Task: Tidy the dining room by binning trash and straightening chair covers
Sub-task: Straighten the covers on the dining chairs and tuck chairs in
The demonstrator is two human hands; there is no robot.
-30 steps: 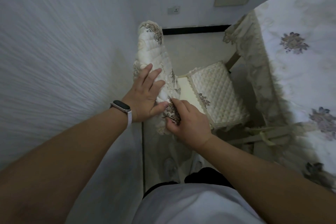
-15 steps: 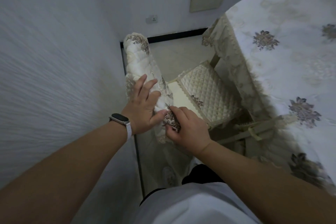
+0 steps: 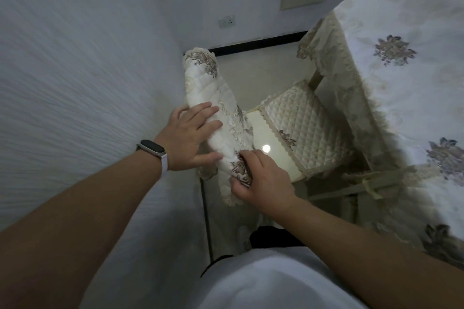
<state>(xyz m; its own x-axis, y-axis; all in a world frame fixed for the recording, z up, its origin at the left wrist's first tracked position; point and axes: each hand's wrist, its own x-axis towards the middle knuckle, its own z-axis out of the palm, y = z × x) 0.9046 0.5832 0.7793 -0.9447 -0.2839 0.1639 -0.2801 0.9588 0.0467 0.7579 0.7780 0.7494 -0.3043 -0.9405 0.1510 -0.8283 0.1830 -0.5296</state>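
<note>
A cream quilted chair-back cover [image 3: 200,78] with brown flower patches and lace trim sits over the top rail of a chair against the wall. My left hand [image 3: 190,135], with a watch on its wrist, lies flat with straight fingers on the cover's left side. My right hand [image 3: 258,178] pinches the cover's near end at a flower patch, fingers curled over the fabric. A quilted seat cushion [image 3: 306,138] lies on the chair seat [image 3: 263,138], shifted right so bare seat shows.
A round table under a floral white tablecloth [image 3: 401,83] stands close on the right, its lace fringe hanging beside the chair. A textured wall [image 3: 75,83] is close on the left. A wall socket [image 3: 227,22] and a black skirting board lie ahead.
The view has swung so the chair sits more central. My left hand has slid a little along the cover. My right hand keeps its pinch at the near end.
</note>
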